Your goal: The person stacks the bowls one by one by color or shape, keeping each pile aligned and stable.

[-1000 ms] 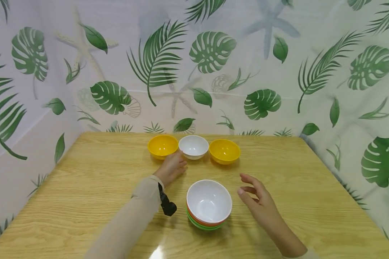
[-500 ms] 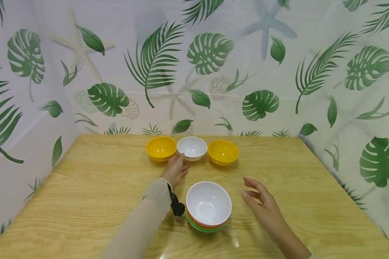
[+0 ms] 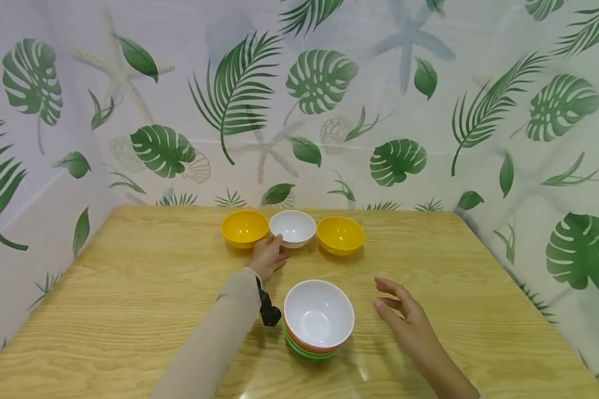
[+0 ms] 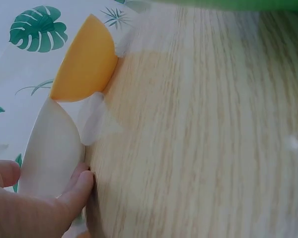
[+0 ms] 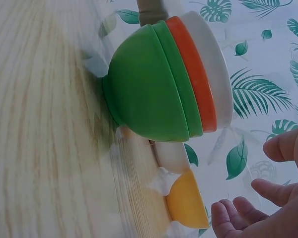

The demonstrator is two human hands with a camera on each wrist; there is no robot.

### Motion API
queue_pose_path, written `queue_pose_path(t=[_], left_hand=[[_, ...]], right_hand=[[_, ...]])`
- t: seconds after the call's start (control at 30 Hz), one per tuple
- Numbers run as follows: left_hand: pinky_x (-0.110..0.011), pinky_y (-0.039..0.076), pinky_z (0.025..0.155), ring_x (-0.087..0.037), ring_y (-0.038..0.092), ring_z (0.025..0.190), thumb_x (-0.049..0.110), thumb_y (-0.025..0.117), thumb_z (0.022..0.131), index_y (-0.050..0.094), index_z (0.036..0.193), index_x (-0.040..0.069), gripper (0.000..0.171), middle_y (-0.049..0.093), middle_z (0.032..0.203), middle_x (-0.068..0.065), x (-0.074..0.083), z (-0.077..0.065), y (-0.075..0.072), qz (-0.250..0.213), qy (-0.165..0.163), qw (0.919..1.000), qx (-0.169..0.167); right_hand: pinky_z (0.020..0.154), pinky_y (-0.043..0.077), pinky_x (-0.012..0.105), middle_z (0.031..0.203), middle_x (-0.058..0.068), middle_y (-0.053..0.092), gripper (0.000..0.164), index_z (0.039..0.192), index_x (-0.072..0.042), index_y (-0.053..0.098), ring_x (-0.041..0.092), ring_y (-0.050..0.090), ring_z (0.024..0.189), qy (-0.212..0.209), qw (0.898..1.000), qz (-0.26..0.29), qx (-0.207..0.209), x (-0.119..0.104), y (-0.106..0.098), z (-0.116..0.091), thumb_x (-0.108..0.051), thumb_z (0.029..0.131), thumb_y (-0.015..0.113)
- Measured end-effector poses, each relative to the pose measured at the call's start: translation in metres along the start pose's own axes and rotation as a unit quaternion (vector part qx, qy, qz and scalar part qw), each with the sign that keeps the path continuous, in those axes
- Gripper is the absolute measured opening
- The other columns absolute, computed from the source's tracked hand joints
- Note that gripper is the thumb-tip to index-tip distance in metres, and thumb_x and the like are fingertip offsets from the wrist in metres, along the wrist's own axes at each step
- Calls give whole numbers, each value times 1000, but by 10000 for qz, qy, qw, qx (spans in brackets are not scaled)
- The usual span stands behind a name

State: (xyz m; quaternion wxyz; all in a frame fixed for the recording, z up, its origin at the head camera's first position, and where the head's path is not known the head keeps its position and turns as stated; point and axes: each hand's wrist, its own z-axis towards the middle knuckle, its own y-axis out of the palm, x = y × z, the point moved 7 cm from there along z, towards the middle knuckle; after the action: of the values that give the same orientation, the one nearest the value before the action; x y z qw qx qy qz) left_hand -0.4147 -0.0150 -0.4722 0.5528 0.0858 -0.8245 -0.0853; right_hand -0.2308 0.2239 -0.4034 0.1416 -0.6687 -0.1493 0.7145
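Note:
At the back of the table, my left hand (image 3: 267, 257) holds the near left side of a white bowl (image 3: 293, 228), thumb at the rim and fingers low by its base. The left wrist view shows the white bowl (image 4: 52, 148) between thumb and fingers (image 4: 79, 191). A yellow bowl (image 3: 244, 228) stands on its left and another yellow bowl (image 3: 340, 235) on its right. Nearer stands a stack of nested bowls, with a white bowl (image 3: 319, 314) on top, an orange bowl (image 5: 192, 74) under it and green bowls (image 5: 144, 89) lowest. My right hand (image 3: 404, 310) hovers right of the stack, fingers loosely bent, holding nothing.
The bowls stand on a wood-grain table (image 3: 145, 288). A leaf-patterned cloth (image 3: 329, 166) hangs behind the table and along its sides. My left forearm (image 3: 214, 332) passes just left of the stack.
My left hand has moved slightly right, from beside the left yellow bowl onto the back white bowl. My right hand has shifted slightly away from the stack. The bowls stay in place.

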Motion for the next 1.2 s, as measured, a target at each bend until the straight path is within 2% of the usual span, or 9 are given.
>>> queue_pose_path(t=[0.13,0.33,0.53,0.7,0.87,1.1,1.2], left_hand=[[-45,42,105,-37,52,122,25,40,104,27,148,-2,53,46,133,-27,6,-9,1,161,-88,9998,-93],[-44,45,102,-37,53,123,24,39,105,18,151,0,56,49,135,-29,6,-7,2,61,-192,9993,-303],[-44,46,101,-38,54,121,19,42,103,2,154,8,66,51,132,-30,4,-4,3,-239,-165,9990,-326],[-45,44,103,-39,53,122,14,43,101,9,155,11,64,48,133,-30,3,-4,4,-321,-58,9989,-348],[-46,43,103,-39,53,120,9,44,96,18,154,15,63,47,133,-27,1,-5,1,-427,-120,9987,-242],[-48,42,104,-38,56,114,6,43,94,20,153,16,64,50,130,-26,1,-4,2,-344,-64,9987,-373],[-48,41,105,-38,56,114,5,43,94,19,154,18,66,50,130,-26,1,-3,2,-381,-84,9982,-455]], right_hand=[[94,46,31,143,15,36,49,143,-8,38,31,41,123,69,10000,14,-29,2,-1,-1,-29,100,51],[97,47,38,143,15,34,50,143,-8,37,32,40,123,64,9999,-1,-86,4,-1,-1,-30,100,50],[94,49,30,140,15,36,53,145,-7,34,32,41,122,66,10000,8,-69,8,-3,0,-30,100,50],[91,47,24,138,15,37,57,147,-7,27,31,41,120,110,9999,10,-32,13,-4,0,-29,100,51],[88,46,18,138,16,37,57,147,-5,26,31,41,120,227,9997,73,-41,18,-3,2,-26,100,51],[92,48,26,139,18,36,54,146,-4,28,31,42,121,278,9995,13,-149,27,-4,10,-25,101,48],[92,48,25,139,20,36,54,146,-2,28,31,43,120,172,9996,10,-226,28,-5,14,-25,102,48]])
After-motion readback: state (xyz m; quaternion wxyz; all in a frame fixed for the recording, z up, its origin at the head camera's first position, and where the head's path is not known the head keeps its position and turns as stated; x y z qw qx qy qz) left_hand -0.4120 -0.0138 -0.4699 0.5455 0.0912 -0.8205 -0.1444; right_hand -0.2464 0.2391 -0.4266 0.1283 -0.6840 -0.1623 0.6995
